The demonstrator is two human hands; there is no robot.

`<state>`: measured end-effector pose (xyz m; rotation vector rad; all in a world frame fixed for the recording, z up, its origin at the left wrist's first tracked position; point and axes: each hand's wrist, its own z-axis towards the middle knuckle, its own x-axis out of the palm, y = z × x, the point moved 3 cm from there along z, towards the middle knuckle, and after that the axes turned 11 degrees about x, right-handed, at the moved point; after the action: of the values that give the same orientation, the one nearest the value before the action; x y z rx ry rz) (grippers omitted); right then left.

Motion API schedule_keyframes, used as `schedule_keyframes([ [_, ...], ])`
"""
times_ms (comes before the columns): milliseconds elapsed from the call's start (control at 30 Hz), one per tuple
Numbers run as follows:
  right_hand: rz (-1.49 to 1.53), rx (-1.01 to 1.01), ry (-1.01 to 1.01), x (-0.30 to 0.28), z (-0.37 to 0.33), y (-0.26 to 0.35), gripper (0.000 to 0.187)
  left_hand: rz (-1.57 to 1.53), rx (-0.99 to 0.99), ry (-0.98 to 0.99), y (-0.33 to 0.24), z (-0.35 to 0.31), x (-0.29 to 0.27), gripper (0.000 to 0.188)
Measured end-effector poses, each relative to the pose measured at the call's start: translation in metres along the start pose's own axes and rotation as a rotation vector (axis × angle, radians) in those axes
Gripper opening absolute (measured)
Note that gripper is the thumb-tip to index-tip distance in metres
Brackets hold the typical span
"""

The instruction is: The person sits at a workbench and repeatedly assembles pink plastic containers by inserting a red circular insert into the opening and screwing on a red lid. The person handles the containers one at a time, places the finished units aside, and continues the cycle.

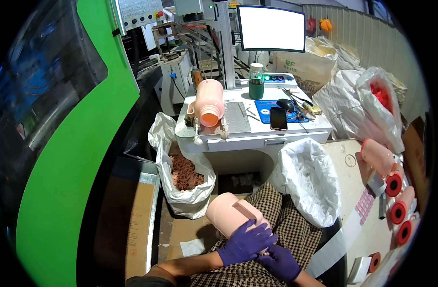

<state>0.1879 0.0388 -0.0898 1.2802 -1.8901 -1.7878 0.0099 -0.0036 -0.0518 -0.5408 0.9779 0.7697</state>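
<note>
A pale pink plastic jug body (pixel 226 210) with a side handle lies tilted across my lap, its wide end pointing up and left. My left hand (pixel 247 243), in a purple glove, is closed over its narrower end below the handle. My right hand (pixel 282 264), also gloved in purple, is closed at that same end; its fingertips are partly hidden, and whatever they grip is too small to make out. A second pink jug body (pixel 210 95) lies on the white worktable (pixel 271 139) ahead, its open mouth facing me.
A sack of brown shavings (pixel 186 174) and a white bag of plastic scraps (pixel 308 179) flank my knees. A green machine door (pixel 61 205) fills the left. Right, several pink jugs with red rings (pixel 377 157) line a side table. A phone (pixel 278 118), bottle (pixel 256 86) and tools sit ahead.
</note>
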Motion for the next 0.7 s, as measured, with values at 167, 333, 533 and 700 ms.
schedule_keyframes([
  [167,-0.009,-0.579,-0.091,-0.013,-0.031,0.068,0.016,0.091,-0.17,-0.149,0.035,-0.025,0.002,0.062],
  [333,0.885,-0.369,-0.544,-0.04,-0.016,0.082,0.019,-0.091,-0.299,-0.385,0.046,-0.067,-0.024,0.069],
  [533,-0.247,-1.09,-0.659,-0.021,0.081,0.161,0.028,-0.127,-0.272,-0.399,0.026,-0.123,-0.049,0.042],
  [700,-0.492,-0.857,-0.131,0.077,0.267,0.134,0.083,-0.21,-0.305,-0.35,0.021,-0.113,-0.045,0.038],
])
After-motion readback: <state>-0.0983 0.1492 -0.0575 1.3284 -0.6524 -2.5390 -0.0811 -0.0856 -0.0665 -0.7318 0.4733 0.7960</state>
